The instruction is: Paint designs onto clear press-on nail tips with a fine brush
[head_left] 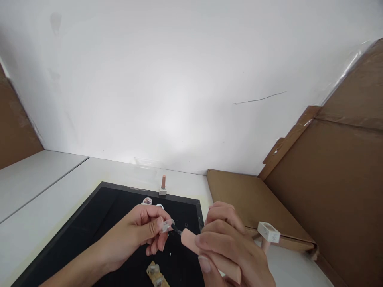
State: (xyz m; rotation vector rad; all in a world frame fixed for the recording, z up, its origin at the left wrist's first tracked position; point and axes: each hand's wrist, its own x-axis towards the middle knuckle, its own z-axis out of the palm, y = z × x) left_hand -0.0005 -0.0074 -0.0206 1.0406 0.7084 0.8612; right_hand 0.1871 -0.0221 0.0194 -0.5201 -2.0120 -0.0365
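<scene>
My left hand (149, 231) pinches a small clear false nail tip (167, 225) between thumb and forefinger. Wrapped in the fingers of my right hand (233, 243) is a peach nail polish brush (206, 253). Its dark bristle end points left and meets the near edge of the clear tip. Just right of that hand shows a white square block with a peach stem (269, 232), like a polish bottle. Whether the right hand touches it I cannot tell. Below the hands lies a yellowish strip (157, 275) bearing clear pieces.
A black mat (119, 207) with a dark frame covers the white table. At its back edge stands a peach-capped polish bottle (163, 185). A small round pot (147, 201) sits behind my left hand. Brown cardboard (239, 191) lies at the right, beneath a white wall (167, 87).
</scene>
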